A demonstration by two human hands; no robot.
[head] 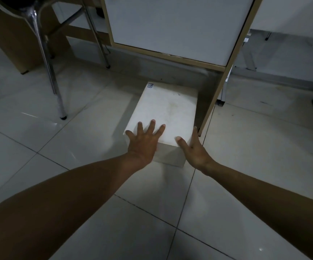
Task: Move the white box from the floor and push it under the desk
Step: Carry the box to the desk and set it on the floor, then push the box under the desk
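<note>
The white box [166, 109] lies flat on the tiled floor, its far end just below the desk's white cabinet [172, 25]. A small label marks its far left corner. My left hand [144, 141] rests palm down on the box's near left corner, fingers spread. My right hand [194, 149] lies against the near right corner, thumb on the top face and fingers down the right side, close to the desk's wooden side panel [217, 91].
A chair with chrome legs [52, 72] stands at the left, a cardboard box [18, 40] behind it. Beyond the wooden panel at the right lie metal brackets [249, 59] on the floor. Pale floor tiles [245, 156] spread around me.
</note>
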